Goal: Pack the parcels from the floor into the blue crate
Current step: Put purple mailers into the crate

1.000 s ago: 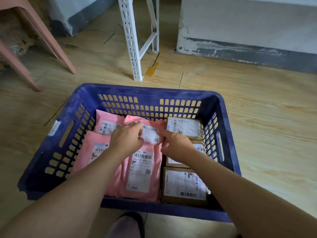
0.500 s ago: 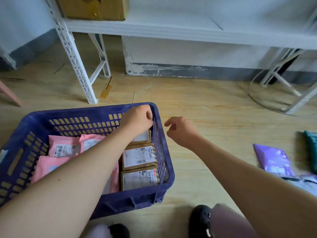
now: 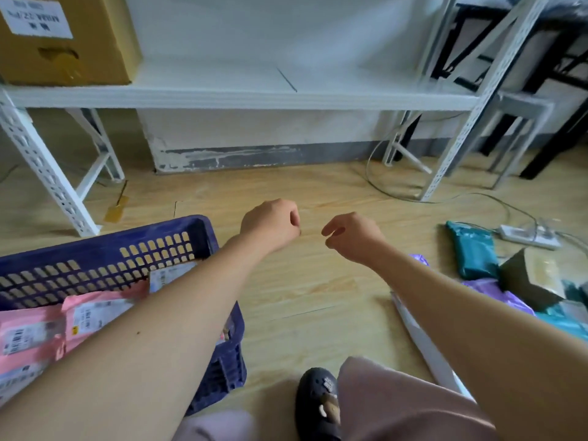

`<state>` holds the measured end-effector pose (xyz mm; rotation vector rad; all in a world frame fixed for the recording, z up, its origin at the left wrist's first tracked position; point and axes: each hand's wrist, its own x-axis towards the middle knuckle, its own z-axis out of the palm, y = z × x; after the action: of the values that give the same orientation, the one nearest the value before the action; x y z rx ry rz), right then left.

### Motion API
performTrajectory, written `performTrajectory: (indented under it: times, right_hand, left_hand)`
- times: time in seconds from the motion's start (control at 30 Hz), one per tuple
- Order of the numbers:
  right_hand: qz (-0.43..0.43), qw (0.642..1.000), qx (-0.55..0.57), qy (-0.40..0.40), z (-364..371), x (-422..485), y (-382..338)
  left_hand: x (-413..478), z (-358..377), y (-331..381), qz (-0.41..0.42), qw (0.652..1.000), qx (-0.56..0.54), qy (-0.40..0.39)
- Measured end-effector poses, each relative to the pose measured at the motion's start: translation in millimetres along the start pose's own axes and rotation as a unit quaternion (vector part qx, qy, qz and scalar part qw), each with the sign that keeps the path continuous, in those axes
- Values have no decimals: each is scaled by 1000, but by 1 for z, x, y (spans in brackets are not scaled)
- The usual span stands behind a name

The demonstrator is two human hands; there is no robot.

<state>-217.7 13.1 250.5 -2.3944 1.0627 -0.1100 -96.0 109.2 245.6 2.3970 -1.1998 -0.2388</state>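
The blue crate point(image 3: 105, 246) stands on the floor at the lower left, with pink parcels point(image 3: 35, 326) and a labelled box inside it. Both hands hover over bare floor to the crate's right. My left hand point(image 3: 270, 226) has its fingers curled in and holds nothing. My right hand point(image 3: 351, 235) is loosely curled with thumb and fingers apart, also holding nothing. On the floor at the right lie a teal parcel point(image 3: 474, 249), purple parcels point(image 3: 502, 294) and a white flat parcel point(image 3: 423, 342) partly hidden by my right forearm.
A white metal shelf rack point(image 3: 241, 97) runs across the back, carrying a cardboard box point(image 3: 63, 43). A power strip point(image 3: 528, 238) and cables lie at the right. An open brown carton point(image 3: 531, 278) sits among the parcels. My shoe point(image 3: 318, 399) and knee are at the bottom.
Both hands have left the crate and swung to the right over the floor. The view has turned right, so the crate sits further left and more loose parcels show.
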Motion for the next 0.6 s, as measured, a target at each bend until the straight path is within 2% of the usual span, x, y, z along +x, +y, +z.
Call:
performTrajectory:
  times: [0.3,0.6]
  right_hand:
    - [39,999,-5,26,-20,-8,62]
    - [139,990,18,34,-23,-16,178]
  left_hand:
    - [11,28,59,39,999,2,-18]
    - [24,129,133,67,992,-20,-103]
